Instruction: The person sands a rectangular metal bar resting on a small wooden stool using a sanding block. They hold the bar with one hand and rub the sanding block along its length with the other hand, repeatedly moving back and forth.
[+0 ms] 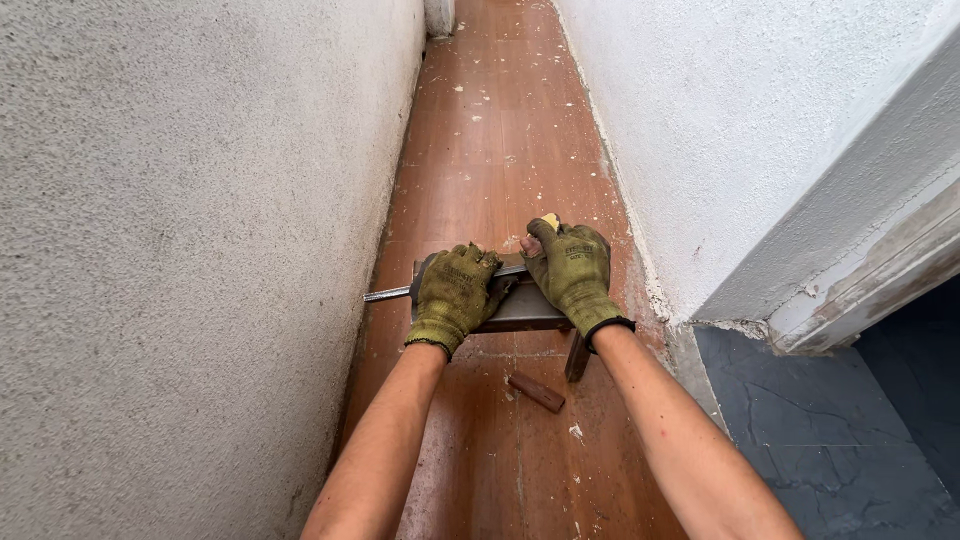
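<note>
Left hand (455,295) closing its grip over the grey flat metal tool (520,308) | right hand (572,268) pressing its far edge, gripping something yellow | risk: thin steel rod (386,294) slipping sideways along the brown wooden floor (500,130)

Two bare forearms reach forward from the bottom edge, angling inward so the hands sit close together, just apart; both hands wear olive-green knit gloves with dark cuffs at the wrists. The left hand (455,295) lies palm down, fingers curled forward and downward in a loose grip, knuckles raised; the right hand (572,270) sits slightly further ahead, palm down, fingers bent and closed, its wrist turned a little inward. Both elbows are out of view.
</note>
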